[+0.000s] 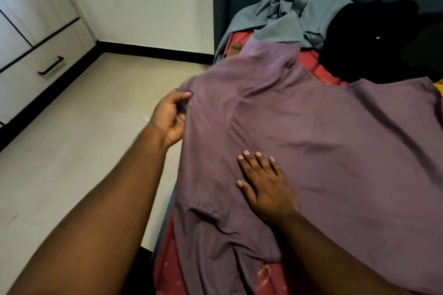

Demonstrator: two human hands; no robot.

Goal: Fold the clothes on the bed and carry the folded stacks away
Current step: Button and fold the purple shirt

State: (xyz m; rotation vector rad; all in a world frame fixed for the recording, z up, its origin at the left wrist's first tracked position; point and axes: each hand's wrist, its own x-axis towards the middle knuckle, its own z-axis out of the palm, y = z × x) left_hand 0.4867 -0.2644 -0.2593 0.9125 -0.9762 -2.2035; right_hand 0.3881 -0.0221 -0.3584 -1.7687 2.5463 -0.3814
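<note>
While the drawers sit upper left, the left hand pinches the purple shirt at its left-centre edge; the right hand lies spread flat on it, lower centre. Spread across the bed, it looks soft, light and floppy, so edges or shoulders are probably the best grab.

A purple shirt is lying spread across the bed. The right hand is pressing flat on the shirt, while the left hand is pinching the shirt's edge. Beyond the shirt, grey and black clothes are lying heaped.
</note>
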